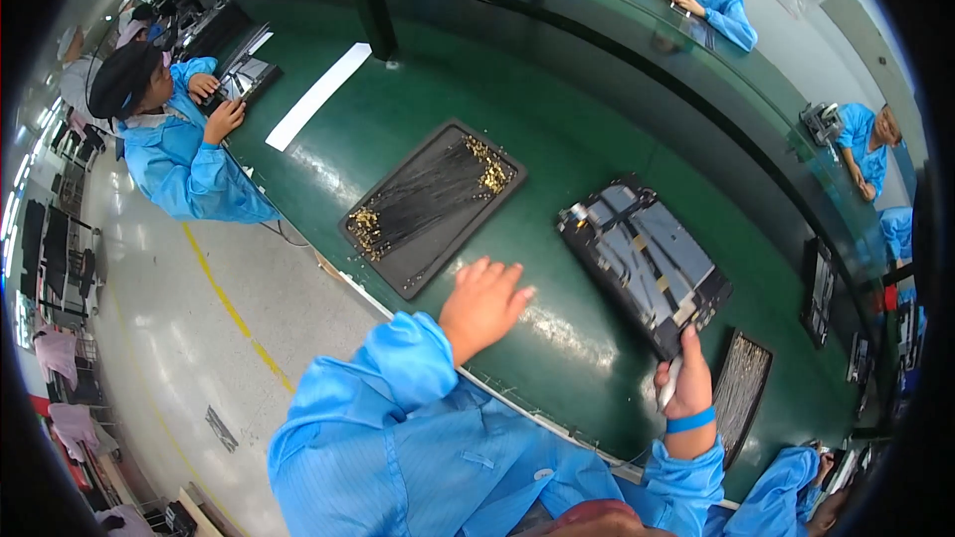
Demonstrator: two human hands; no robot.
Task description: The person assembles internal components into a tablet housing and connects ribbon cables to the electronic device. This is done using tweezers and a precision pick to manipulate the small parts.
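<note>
My right hand [688,385] grips the near corner of an opened tablet-like device [647,257], its grey flat cells, dark strips and boards facing up. A slim white item [670,384] also sits in that hand; its kind cannot be made out. A blue band [690,421] circles the right wrist. My left hand [485,308] is open and holds nothing, fingers spread over the green table. Just beyond it lies a dark tray [435,207] of thin black cables with gold-coloured ends.
A second dark tray [741,388] of thin strands lies right of my right hand. A white strip [318,97] lies on the green table [537,338] near a dark post [366,0]. Co-workers in blue sit left, right and across; another device [819,290] stands at far right.
</note>
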